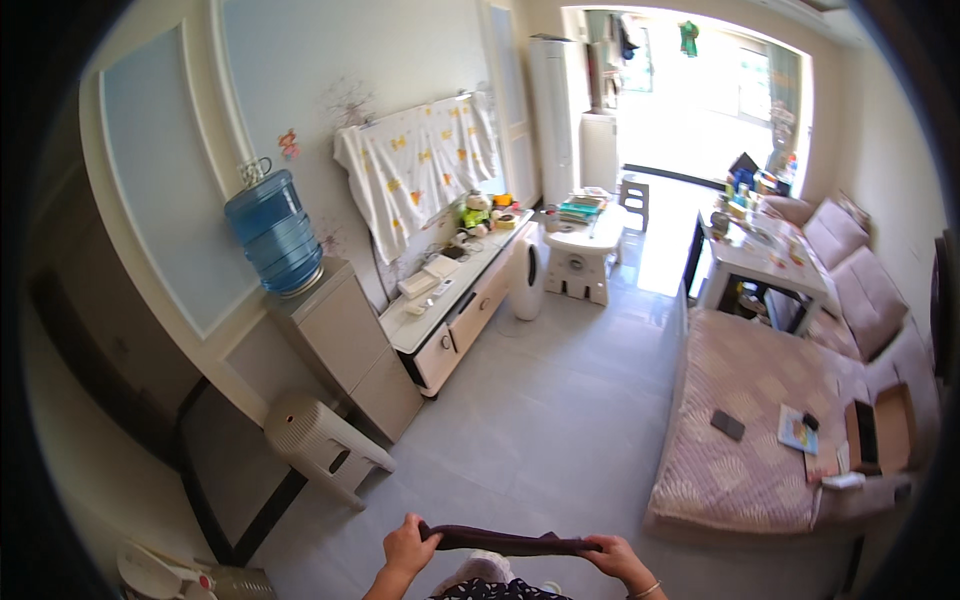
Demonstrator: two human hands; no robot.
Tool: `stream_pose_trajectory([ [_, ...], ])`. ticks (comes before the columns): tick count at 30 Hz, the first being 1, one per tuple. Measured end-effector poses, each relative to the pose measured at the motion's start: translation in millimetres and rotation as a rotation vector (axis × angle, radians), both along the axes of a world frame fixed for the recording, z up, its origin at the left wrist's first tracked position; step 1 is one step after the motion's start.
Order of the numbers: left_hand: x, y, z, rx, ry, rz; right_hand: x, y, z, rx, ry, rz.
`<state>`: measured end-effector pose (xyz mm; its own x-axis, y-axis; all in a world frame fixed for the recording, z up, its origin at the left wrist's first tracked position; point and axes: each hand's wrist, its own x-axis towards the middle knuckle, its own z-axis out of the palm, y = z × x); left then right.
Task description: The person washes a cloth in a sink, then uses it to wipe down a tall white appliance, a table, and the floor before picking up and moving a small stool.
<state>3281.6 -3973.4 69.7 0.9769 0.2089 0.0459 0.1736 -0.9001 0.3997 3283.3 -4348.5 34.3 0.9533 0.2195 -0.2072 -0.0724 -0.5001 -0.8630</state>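
A dark brown or black piece of cloth (510, 541) is stretched sideways between my two hands, low in the head view, with a small fold standing up near its right part. Its left end is pinched in my left hand (409, 547), thumb on top. My right hand (616, 561) grips the other end, and a thin bracelet circles that wrist. Below the cloth a light shoe and dark patterned clothing partly show. What kind of cloth item it is, I cannot tell.
Left stand a ribbed plastic stool (330, 442), a cabinet (360, 345) with a blue water bottle (274, 232), and a low TV cabinet (465, 300). Right is a sofa with a quilted cover (720, 375), bearing a phone (727, 425) and an open cardboard box (896, 427). Tables stand farther back.
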Motion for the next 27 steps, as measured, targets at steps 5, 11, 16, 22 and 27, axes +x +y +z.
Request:
stream_pose_trajectory([
  [5,113.0,-19.7,-24.8,-0.011,-0.060,0.152,129.9,-6.6,-12.4,-0.100,-0.079,-0.067],
  [11,315.6,-45.0,-45.9,-0.042,-0.004,-0.155,235.7,-36.0,-22.0,-0.214,-0.053,-0.250],
  [16,490.4,-132.0,-16.6,-0.105,0.013,-0.533,303.3,-82.9,-1.2,-0.236,-0.052,-0.526],
  [22,611.0,-217.6,-30.1,-0.162,-0.007,-0.564,408.7,-149.9,-28.2,-0.035,0.015,-0.638],
  [27,675.4,-259.4,-33.4,-0.123,-0.013,-0.421,540.7,-221.8,-58.1,-0.198,-0.118,-0.482],
])
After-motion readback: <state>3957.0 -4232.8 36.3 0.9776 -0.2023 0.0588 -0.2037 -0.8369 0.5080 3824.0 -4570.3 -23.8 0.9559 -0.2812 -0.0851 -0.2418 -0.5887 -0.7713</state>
